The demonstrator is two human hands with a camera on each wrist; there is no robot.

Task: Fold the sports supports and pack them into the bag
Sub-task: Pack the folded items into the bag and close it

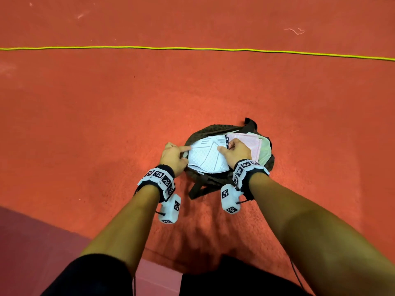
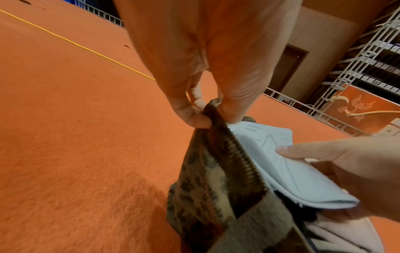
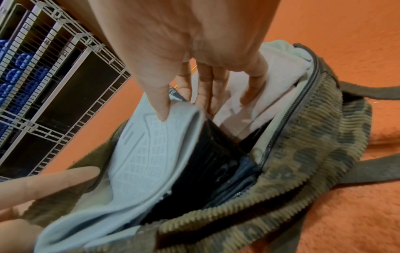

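A camouflage corduroy bag (image 1: 203, 130) lies unzipped on the orange floor. My left hand (image 1: 181, 153) pinches the bag's left rim (image 2: 213, 109) and holds the mouth apart. My right hand (image 1: 226, 147) grips a folded light blue support (image 1: 208, 155), thumb on its top face and fingers behind it (image 3: 186, 106). The support (image 3: 151, 154) stands partly inside the mouth, over a dark interior. A folded pink support (image 1: 248, 142) lies in the bag to the right, and my right little finger touches it (image 3: 249, 102). A pale green item (image 1: 265, 150) sits beside it.
The bag's dark straps (image 1: 198, 189) trail toward me on the floor. A yellow cord (image 1: 192, 48) runs straight across the floor farther out. A darker maroon strip (image 1: 32, 242) borders the near left. Metal racks (image 3: 43, 85) stand off to the side.
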